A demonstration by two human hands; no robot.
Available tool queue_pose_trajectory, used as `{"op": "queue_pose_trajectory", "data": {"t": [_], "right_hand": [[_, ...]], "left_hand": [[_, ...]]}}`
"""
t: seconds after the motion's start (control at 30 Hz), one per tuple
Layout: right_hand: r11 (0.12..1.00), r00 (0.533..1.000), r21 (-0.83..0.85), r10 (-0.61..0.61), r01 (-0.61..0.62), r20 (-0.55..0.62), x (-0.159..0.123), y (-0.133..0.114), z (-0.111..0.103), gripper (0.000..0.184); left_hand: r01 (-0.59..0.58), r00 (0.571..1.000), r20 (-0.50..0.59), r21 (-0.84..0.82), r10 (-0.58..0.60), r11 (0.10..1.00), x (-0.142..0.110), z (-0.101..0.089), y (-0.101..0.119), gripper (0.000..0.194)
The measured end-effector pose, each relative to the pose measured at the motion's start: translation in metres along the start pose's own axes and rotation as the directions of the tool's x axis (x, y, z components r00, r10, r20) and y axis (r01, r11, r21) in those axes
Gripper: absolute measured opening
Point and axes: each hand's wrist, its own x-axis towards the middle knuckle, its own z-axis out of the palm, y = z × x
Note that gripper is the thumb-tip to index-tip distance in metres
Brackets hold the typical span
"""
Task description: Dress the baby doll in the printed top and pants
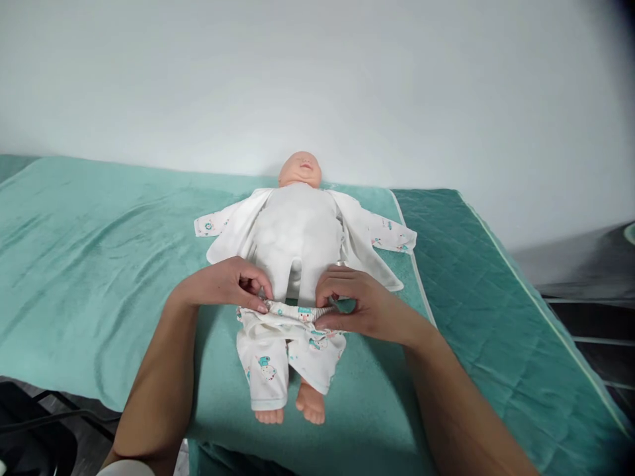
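A baby doll (297, 225) with a white cloth body lies on its back, its head against the wall side and its feet toward me. White printed baby pants (265, 367) cover its lower legs, with the waistband bunched below the thighs. My left hand (233, 285) pinches the waistband at its left end. At the other end, my right hand (354, 301) grips the same waistband between thumb and fingers. An open white jacket (370, 248) with printed sleeves is on the doll's arms and spreads out to both sides. Both bare feet (311, 402) stick out of the pant legs.
A light green sheet (99, 264) covers the bed under the doll. Darker quilted green cloth (476, 297) shows at the right. Behind the bed stands a pale wall (317, 79). A black object (37, 430) is on the floor at lower left.
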Motion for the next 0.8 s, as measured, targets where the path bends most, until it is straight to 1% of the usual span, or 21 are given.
{"op": "queue_pose_trajectory", "data": {"t": [0.1,0.23,0.3,0.33,0.43,0.5,0.57,0.63,0.73,0.8], "right_hand": [[1.0,0.999,-0.005,-0.018,0.018,0.026,0.0,-0.003,0.001,0.027],[0.998,0.999,0.044,-0.042,0.041,0.027,0.0,-0.003,0.002,0.025],[0.995,0.999,0.087,-0.043,0.041,0.015,0.0,-0.003,0.002,0.022],[0.994,0.999,0.107,-0.038,0.037,0.008,0.0,-0.002,0.002,0.02],[0.986,1.0,0.17,-0.001,0.002,-0.009,0.001,-0.003,0.003,0.015],[0.977,0.999,0.214,0.032,-0.025,-0.03,0.001,-0.004,0.003,0.013],[0.969,0.997,0.246,0.046,-0.031,-0.057,0.001,-0.004,0.004,0.012],[0.965,0.996,0.26,0.056,-0.035,-0.074,0.001,-0.004,0.005,0.012],[0.962,0.991,0.266,0.085,-0.056,-0.1,0.0,-0.004,0.006,0.014],[0.953,0.984,0.289,0.131,-0.091,-0.121,-0.001,-0.005,0.008,0.014]], "left_hand": [[-0.031,0.997,0.065,0.032,0.029,0.999,0.001,-0.001,0.0,0.029],[-0.122,0.985,0.132,0.039,0.116,0.992,0.002,-0.002,0.002,0.024],[-0.158,0.978,0.144,0.042,0.15,0.987,0.002,-0.001,0.003,0.022],[-0.161,0.979,0.131,0.039,0.155,0.986,0.001,-0.001,0.003,0.022],[-0.148,0.988,0.041,-0.031,0.149,0.989,0.002,0.002,0.003,0.025],[-0.176,0.984,-0.054,-0.112,0.171,0.978,0.003,0.005,0.001,0.027],[-0.242,0.964,-0.159,-0.181,0.215,0.953,0.005,0.007,-0.002,0.029],[-0.287,0.94,-0.25,-0.217,0.231,0.933,0.008,0.011,-0.006,0.029],[-0.277,0.928,-0.317,-0.238,0.196,0.931,0.011,0.016,-0.011,0.026],[-0.283,0.914,-0.361,-0.234,0.187,0.93,0.013,0.018,-0.012,0.025]]}}
